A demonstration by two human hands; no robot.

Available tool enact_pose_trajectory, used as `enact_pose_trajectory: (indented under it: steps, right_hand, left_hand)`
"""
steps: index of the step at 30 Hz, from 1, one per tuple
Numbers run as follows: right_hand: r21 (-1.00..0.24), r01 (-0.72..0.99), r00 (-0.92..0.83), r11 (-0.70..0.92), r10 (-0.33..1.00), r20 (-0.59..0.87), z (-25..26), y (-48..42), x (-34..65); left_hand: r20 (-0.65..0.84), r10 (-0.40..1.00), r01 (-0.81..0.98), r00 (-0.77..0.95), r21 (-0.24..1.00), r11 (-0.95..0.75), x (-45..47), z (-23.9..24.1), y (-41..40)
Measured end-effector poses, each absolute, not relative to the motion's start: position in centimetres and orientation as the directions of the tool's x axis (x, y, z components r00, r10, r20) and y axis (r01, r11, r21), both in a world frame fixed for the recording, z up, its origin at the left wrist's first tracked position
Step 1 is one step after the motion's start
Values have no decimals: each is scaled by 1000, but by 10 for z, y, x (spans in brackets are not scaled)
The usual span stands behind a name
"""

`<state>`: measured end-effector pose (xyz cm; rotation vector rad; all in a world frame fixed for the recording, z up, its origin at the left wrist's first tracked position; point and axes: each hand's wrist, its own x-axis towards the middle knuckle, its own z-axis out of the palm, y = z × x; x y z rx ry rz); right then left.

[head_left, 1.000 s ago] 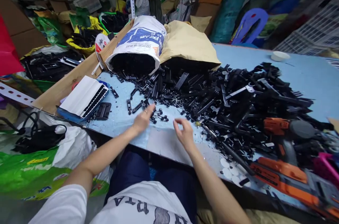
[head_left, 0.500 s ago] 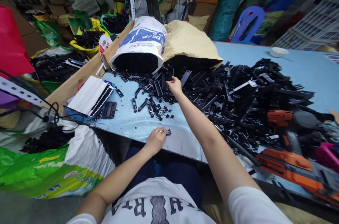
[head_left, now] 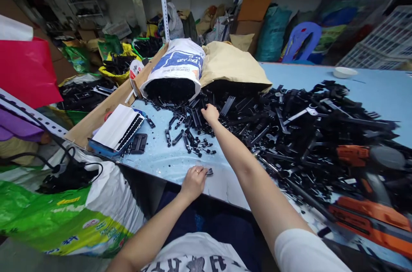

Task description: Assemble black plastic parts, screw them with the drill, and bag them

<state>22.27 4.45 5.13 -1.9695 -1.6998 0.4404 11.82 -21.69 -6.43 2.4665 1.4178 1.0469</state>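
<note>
My left hand (head_left: 195,182) rests near the table's front edge, its fingers closed on a small black pronged plastic part (head_left: 210,172). My right hand (head_left: 210,114) reaches to the mouth of the tan sack, at the left side of a heap of black plastic parts (head_left: 257,124). Its fingers are bent together among the pieces; whatever they pinch is hidden. Between my hands lie several loose black link-shaped parts (head_left: 186,140) on the blue tabletop (head_left: 154,158).
A white printed sack (head_left: 180,61) and a tan sack (head_left: 234,64) lie open toward me. At left, a blue box (head_left: 109,147) stands by a wooden rail (head_left: 96,115). An orange power tool (head_left: 370,216) lies front right; a white bowl (head_left: 344,72) sits farther back.
The view has tilted up slightly, so everything appears lower. My right hand has drawn its fingers in a little at the pile. My left hand keeps the black part at the table edge.
</note>
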Motion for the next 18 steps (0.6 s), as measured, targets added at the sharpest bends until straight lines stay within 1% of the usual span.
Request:
enact_pose_trajectory:
  steps: [2,3,5,7,9,11,13,15,16,17,18]
  right_hand:
    - [-555,831,140,-45,982,129,51,28,238]
    - [-545,838,92,17,981,172,48,14,249]
    - [-496,843,-71,209,957,282,39,-25,277]
    - [-413,813,-268,410,894,360,24,-73,309]
    - [-349,763,-434,543,832,346,7,-124,342]
    - [-314,721,-561,618,786,260,-10,-169,370]
    - [-296,696,-638,654,753,163,-24,-202,389]
    - [-292,706,-638,645,759,132,-32,-222,399]
    - [-297,738,-591,606,793,151,-33,-227,399]
    - [-309,787,-502,534,846,183,-34,-230,395]
    - [-327,843,-379,428,903,203,-32,-231,389]
  left_hand:
    - [500,802,714,327,425,-557,118,-63,-217]
    - [495,804,712,329,429,-556,118,-62,-218]
    - [484,809,711,333,435,-553,117,-61,-218]
    - [475,812,708,340,439,-553,117,-62,-217]
    - [471,811,702,347,443,-557,116,-63,-216]
    - [472,810,697,349,448,-561,115,-64,-215]
    - [470,811,694,350,451,-561,115,-64,-215]
    - [456,814,694,359,453,-560,115,-63,-215]
    - [444,817,694,367,454,-559,115,-62,-214]
    - [429,821,697,377,453,-556,115,-62,-214]
    - [410,824,701,390,449,-555,115,-61,-213]
